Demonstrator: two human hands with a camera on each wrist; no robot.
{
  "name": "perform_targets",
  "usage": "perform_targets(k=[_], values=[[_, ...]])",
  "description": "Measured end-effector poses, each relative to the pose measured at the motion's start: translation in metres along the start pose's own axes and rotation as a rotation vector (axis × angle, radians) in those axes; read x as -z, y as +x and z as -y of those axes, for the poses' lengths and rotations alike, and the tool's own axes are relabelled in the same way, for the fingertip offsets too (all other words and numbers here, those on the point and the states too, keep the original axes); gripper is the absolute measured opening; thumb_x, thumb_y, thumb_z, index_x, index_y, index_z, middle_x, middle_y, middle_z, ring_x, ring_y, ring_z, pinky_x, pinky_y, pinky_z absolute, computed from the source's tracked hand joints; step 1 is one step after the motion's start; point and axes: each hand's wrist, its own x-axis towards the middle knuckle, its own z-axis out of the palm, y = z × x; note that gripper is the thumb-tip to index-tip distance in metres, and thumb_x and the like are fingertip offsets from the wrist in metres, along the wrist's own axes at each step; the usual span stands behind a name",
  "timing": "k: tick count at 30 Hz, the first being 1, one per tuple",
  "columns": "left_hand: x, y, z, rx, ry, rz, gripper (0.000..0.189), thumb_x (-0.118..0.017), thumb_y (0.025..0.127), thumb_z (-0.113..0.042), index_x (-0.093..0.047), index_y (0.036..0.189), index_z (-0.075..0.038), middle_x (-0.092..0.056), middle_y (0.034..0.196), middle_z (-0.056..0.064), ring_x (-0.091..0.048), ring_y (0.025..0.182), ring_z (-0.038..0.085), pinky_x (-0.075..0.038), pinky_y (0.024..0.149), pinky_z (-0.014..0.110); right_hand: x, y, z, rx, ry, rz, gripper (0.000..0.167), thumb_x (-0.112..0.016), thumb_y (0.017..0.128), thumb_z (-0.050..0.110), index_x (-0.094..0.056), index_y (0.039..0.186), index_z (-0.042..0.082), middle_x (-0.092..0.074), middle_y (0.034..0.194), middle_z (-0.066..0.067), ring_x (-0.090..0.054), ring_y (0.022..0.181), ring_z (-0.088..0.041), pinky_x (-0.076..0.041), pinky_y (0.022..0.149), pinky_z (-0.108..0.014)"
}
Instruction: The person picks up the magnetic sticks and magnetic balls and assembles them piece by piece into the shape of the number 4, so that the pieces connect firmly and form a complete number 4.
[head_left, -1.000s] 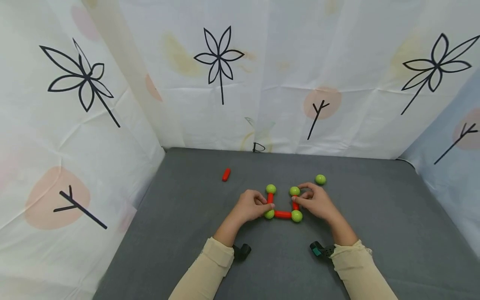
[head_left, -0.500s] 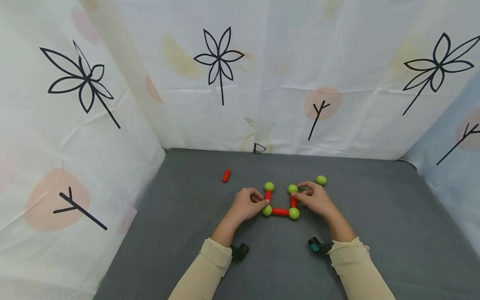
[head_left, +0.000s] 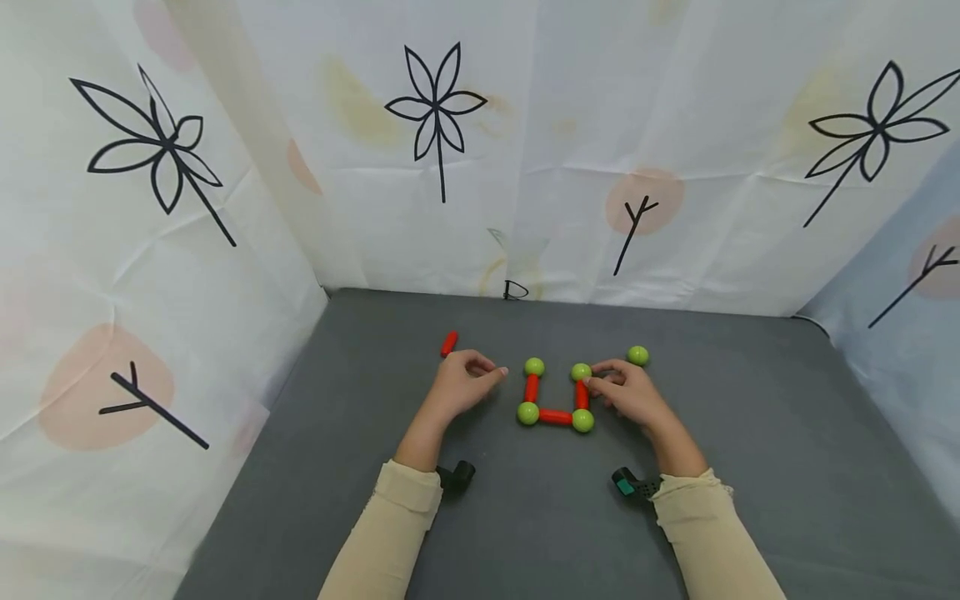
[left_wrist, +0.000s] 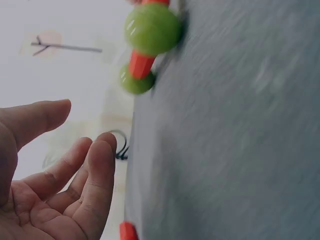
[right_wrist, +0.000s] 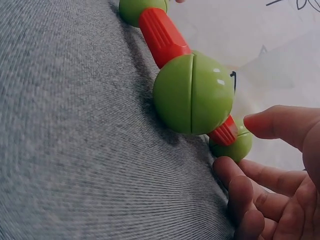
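Observation:
A U-shaped toy build of green balls and red rods lies on the grey table, its open side facing away. My right hand [head_left: 633, 390] holds its far right green ball [head_left: 581, 372] between thumb and fingers; in the right wrist view the near right ball [right_wrist: 192, 94] stands in front of that grip. My left hand [head_left: 459, 387] is off the build, to its left, fingers loosely bent with nothing between them. Just beyond that hand lies a loose red rod [head_left: 449, 342], partly covered by it. The far left ball [head_left: 534, 367] tops the left red rod [head_left: 532, 388].
A loose green ball [head_left: 638, 356] sits behind my right hand. The grey table [head_left: 750, 417] stretches to both sides. White patterned cloth [head_left: 555, 167] hangs at its back, left and right.
My left hand has let go of the build's left side and moved left and away, towards the loose red rod. My right hand stays at the far right ball.

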Motion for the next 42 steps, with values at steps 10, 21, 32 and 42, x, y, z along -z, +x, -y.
perform_targets(k=[10,21,32,42], values=[[0.045,0.018,0.005,0.005,0.023,-0.146,0.03,-0.077,0.099,-0.038,-0.076,0.109,-0.01,-0.074,0.106,0.011,-0.071,0.089,0.028,-0.057,0.079,0.041,0.0,0.0,-0.002,0.003,0.035,-0.001,0.049,-0.066,0.107,0.033,-0.059,0.142,0.0,-0.076,0.112,-0.021,-0.061,0.073,-0.017,-0.048,0.058,-0.032],[0.071,0.045,0.021,0.091,0.125,-0.174,0.036,-0.072,0.102,-0.035,-0.073,0.12,-0.004,-0.067,0.131,0.02,-0.064,0.118,0.038,-0.055,0.097,0.053,0.001,0.0,-0.01,0.023,0.136,-0.063,0.046,-0.066,0.107,0.029,-0.061,0.141,-0.001,-0.065,0.134,-0.024,-0.068,0.089,-0.013,-0.059,0.07,-0.028],[0.063,0.057,0.036,0.183,0.172,-0.104,0.039,-0.072,0.102,-0.033,-0.071,0.125,-0.002,-0.065,0.134,0.022,-0.065,0.117,0.038,-0.056,0.099,0.051,0.003,0.007,-0.017,0.12,0.121,-0.034,0.042,-0.068,0.106,0.022,-0.063,0.142,0.0,-0.064,0.138,-0.025,-0.068,0.102,-0.019,-0.059,0.071,-0.028],[0.06,0.063,0.034,0.148,0.21,-0.13,0.031,-0.077,0.099,-0.028,-0.075,0.115,-0.002,-0.069,0.124,0.022,-0.072,0.101,0.033,-0.061,0.087,0.044,0.003,0.009,-0.015,0.164,0.116,-0.028,0.04,-0.069,0.105,0.016,-0.063,0.139,-0.003,-0.065,0.132,-0.025,-0.068,0.097,-0.021,-0.058,0.065,-0.03]])
